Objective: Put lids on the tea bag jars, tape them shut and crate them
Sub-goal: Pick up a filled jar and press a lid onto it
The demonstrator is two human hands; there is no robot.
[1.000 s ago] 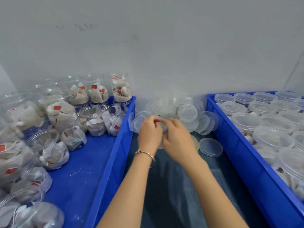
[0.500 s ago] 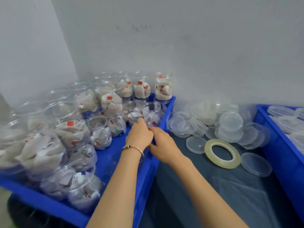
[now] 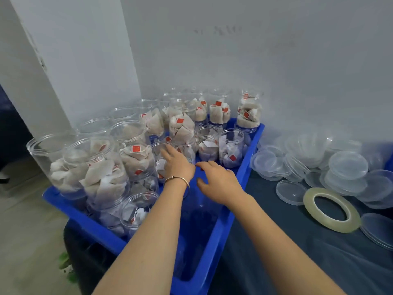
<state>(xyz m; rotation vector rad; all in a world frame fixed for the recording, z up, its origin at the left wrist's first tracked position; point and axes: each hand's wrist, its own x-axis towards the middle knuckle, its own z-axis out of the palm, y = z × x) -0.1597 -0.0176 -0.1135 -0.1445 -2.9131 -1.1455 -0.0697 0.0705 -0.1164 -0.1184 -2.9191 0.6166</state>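
Both hands left lid pile, moved over blue crate (image 3: 240, 184) of open tea bag jars. Left hand (image 3: 177, 165) grip spread wide, reaching small jar (image 3: 161, 152); right hand (image 3: 219, 182) loose, empty. Lids (image 3: 346, 165), tape roll (image 3: 331, 209) sat untouched on counter (image 3: 297, 262). Next jar fetch likely.

1. The hands left the pile of lids (image 3: 314, 162) and the roll of tape (image 3: 331, 209) on the surface and moved over the blue crate (image 3: 244, 179).
2. The left hand (image 3: 178, 165) reached an open jar (image 3: 161, 154), fingers spread.
3. The right hand (image 3: 219, 179) separated from it, fingers loosely spread, holding nothing.
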